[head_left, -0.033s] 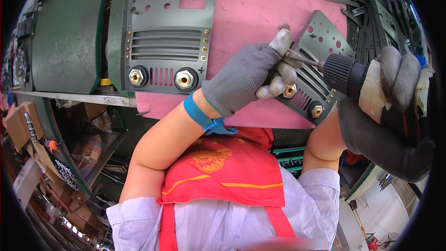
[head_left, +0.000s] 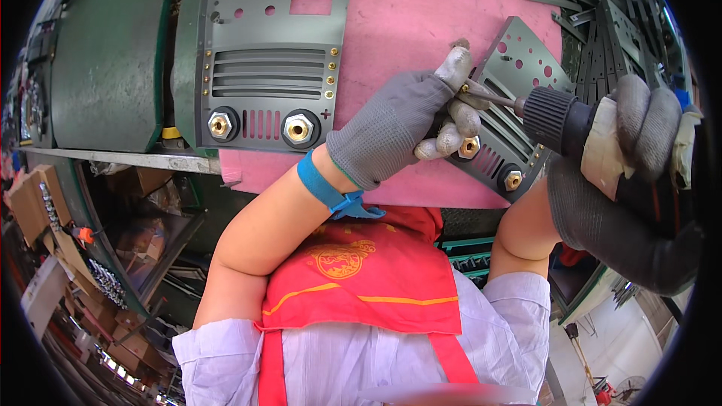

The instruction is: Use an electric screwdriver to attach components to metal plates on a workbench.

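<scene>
My left hand (head_left: pixel 391 131), in a grey glove with a blue wristband (head_left: pixel 323 184), rests on a tilted grey metal panel (head_left: pixel 526 60) and pinches a small brass screw (head_left: pixel 466 89) at the tip of the driver bit. My right hand (head_left: pixel 624 180), also gloved, grips a black power screwdriver (head_left: pixel 556 116) whose bit points left onto that screw. The panel has two brass sockets along its lower edge and lies on a pink mat (head_left: pixel 421 15).
A second grey panel (head_left: pixel 271 60) with vent slots and two brass sockets lies on the mat to the left. A green machine housing (head_left: pixel 113 53) stands further left. Dark metal strips (head_left: pixel 602 7) are piled at the top right. Cardboard boxes (head_left: pixel 45 203) sit low on the left.
</scene>
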Demonstrator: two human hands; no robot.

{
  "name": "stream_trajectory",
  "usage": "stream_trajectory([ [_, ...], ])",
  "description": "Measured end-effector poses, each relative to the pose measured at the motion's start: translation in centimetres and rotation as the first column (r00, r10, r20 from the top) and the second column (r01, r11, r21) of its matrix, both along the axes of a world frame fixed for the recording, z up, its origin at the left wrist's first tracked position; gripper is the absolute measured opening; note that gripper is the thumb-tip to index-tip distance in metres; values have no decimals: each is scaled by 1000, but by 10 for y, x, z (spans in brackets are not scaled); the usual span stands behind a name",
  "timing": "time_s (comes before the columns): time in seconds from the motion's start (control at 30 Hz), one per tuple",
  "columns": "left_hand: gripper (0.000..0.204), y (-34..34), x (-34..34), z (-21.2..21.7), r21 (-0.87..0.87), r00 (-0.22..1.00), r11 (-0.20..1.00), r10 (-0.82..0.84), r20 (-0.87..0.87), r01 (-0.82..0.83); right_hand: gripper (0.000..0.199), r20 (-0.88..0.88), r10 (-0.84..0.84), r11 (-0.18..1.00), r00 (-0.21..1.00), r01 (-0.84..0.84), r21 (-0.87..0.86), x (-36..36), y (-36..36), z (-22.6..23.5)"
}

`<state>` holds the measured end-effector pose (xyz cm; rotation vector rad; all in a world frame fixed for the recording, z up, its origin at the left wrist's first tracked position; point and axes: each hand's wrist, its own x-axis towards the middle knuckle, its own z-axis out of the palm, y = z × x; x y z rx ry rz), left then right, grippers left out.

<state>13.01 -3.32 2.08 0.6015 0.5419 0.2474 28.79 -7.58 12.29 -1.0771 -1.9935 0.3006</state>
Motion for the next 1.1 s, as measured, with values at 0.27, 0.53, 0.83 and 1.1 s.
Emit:
stream_trajectory([
  [0.27, 60, 1, 2, 2, -118, 998, 992, 45, 51, -39, 25, 255, -151, 986, 955, 127, 108, -3, -6, 9],
  [0.53, 58, 0, 5, 12, -162, 996, 983, 85, -5, -85, 22, 468, -315, 944, 825, 222, 245, 4, -16, 11],
  [0.83, 59, 1, 1, 5, 18, 997, 997, 68, 46, -69, 20, 635, -503, 860, 587, 268, 434, 2, -14, 19],
  [1.1, 62, -3, 1, 4, -15, 999, 999, 48, -16, -48, 21, 458, -556, 825, 694, 392, 408, -17, 1, 11],
])
